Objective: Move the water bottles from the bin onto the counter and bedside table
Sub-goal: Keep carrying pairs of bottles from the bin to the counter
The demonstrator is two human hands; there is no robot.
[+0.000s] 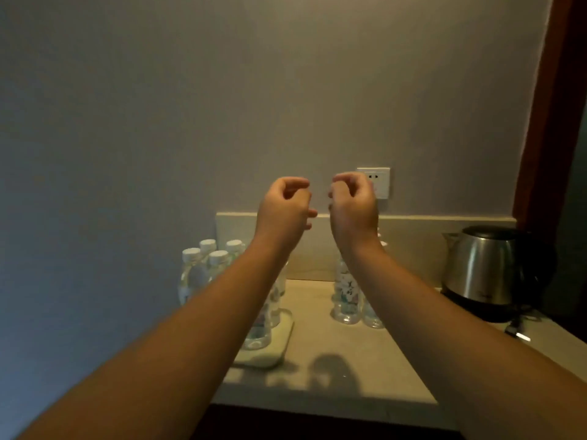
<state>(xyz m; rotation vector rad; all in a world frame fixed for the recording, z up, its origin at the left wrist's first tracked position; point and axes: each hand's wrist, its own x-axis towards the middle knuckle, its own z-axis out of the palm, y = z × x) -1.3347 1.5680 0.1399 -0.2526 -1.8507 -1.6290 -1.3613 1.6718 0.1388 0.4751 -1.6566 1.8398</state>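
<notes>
Fingers (298,184) curled, both hands raised above counter (320,341), empty.

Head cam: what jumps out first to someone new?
Two bare forearms reach up mid-frame, the left hand and right hand raised with fingers curled, holding nothing, in front of a wall socket. Below them, clear water bottles stand on the pale counter, left and centre. A steel electric kettle sits at the right.
</notes>
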